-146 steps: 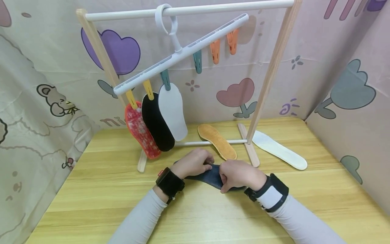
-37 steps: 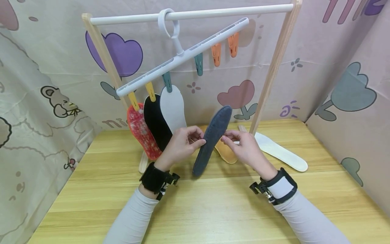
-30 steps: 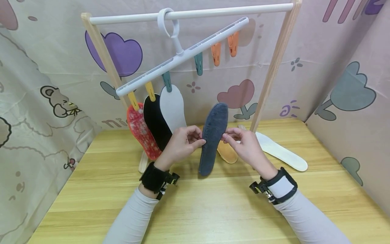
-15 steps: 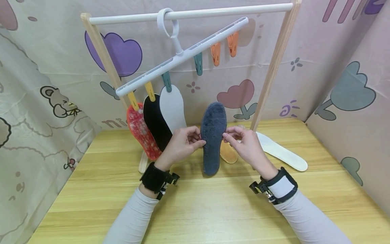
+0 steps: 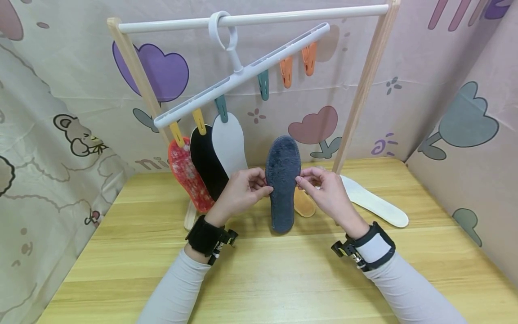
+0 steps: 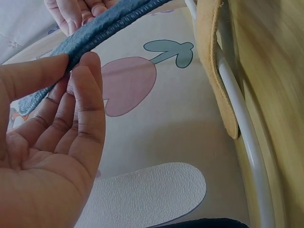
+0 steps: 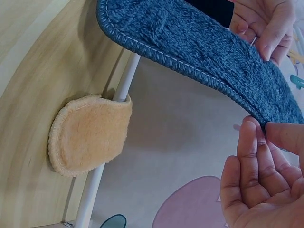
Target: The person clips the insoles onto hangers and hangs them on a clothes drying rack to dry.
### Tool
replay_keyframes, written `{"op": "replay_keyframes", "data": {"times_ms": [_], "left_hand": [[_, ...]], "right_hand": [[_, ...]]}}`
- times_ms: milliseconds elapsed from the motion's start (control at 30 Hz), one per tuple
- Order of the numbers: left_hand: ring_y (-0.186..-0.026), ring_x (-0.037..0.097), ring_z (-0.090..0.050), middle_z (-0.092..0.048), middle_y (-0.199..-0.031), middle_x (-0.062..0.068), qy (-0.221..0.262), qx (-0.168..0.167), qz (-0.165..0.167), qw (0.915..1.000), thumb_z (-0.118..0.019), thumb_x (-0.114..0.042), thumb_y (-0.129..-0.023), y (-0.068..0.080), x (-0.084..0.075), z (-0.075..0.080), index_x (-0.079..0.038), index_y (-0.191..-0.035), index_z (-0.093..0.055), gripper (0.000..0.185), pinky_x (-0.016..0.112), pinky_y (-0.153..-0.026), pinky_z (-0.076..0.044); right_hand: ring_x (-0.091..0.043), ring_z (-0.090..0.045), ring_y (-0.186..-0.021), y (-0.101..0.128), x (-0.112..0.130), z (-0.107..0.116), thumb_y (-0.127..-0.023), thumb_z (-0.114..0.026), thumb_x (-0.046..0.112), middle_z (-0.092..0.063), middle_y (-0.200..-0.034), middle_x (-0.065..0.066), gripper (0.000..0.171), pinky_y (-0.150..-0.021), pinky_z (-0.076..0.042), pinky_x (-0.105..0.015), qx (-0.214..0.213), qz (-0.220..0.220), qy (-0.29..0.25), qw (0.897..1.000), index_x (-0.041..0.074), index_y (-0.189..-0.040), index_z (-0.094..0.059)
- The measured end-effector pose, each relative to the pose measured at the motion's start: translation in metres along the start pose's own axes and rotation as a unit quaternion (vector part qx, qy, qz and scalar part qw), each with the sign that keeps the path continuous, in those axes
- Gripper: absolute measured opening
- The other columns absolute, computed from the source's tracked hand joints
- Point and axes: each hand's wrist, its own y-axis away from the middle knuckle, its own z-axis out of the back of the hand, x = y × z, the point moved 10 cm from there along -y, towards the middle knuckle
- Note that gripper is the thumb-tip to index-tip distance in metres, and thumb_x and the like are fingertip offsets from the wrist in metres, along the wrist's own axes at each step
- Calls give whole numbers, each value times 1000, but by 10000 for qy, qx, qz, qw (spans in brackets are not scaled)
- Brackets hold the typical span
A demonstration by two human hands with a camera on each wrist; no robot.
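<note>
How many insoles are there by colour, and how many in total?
Grey-blue insole, held upright between both hands: 1
Red insole, clipped on the hanger: 1
Black insole, clipped: 1
White insoles, one clipped, one on the table: 2
Tan insole, on the table: 1
Total: 6

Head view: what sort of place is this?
Probably a staged tabletop booth: a wooden table walled by cartoon-print cloth, with a small drying rack whose clip hanger holds insoles. Both hands pinch a blue fleecy insole.

Only partial brown lettering, roughly "ni", readable on the patterned backdrop cloth (image 5: 259, 58) behind the red insole (image 5: 187, 174), the rest hidden. No legible brand, number or label on insoles, hanger or wrist straps.
</note>
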Motion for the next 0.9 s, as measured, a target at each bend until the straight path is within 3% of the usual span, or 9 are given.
{"op": "replay_keyframes", "data": {"times_ms": [133, 367, 700, 900], "left_hand": [[-86, 21, -68, -74, -97, 10, -38, -41, -7, 10000, -77, -13, -100, 1, -1, 3, -5, -106, -74, 11, 28, -80, -62], [-92, 34, -78, -79, -100, 12, 33, -115, -82, 9999, -74, -14, -103, 2, 0, 7, -4, -112, -74, 14, 32, -81, -65], [-88, 26, -78, -80, -99, 12, -45, -301, -27, 9995, -73, -14, -104, 0, -1, 13, -4, -111, -74, 12, 30, -77, -65], [-87, 27, -79, -80, -99, 13, -118, -374, -70, 9992, -73, -13, -104, -4, -2, 17, -3, -111, -74, 13, 32, -79, -66]], "right_hand": [[-19, -77, -78, 0, 1, 1, -103, -73, 14, -81, -89, -10, 15, -64, -54, -19, 55, 1, -7, 10000, 2, -111, -76], [-19, -78, -80, 0, 2, 0, -104, -72, 15, -82, -94, -11, 17, -64, -55, -19, 170, 22, -12, 9999, 2, -114, -77], [-33, -79, -88, -6, 6, 1, -104, -73, 19, -82, -95, -9, 17, -65, -54, -22, 251, -74, 38, 9997, 5, -114, -76], [-26, -78, -86, -10, 7, 0, -105, -72, 20, -82, -97, -11, 19, -65, -54, -20, 301, -60, 110, 9995, 4, -112, -76]]}}
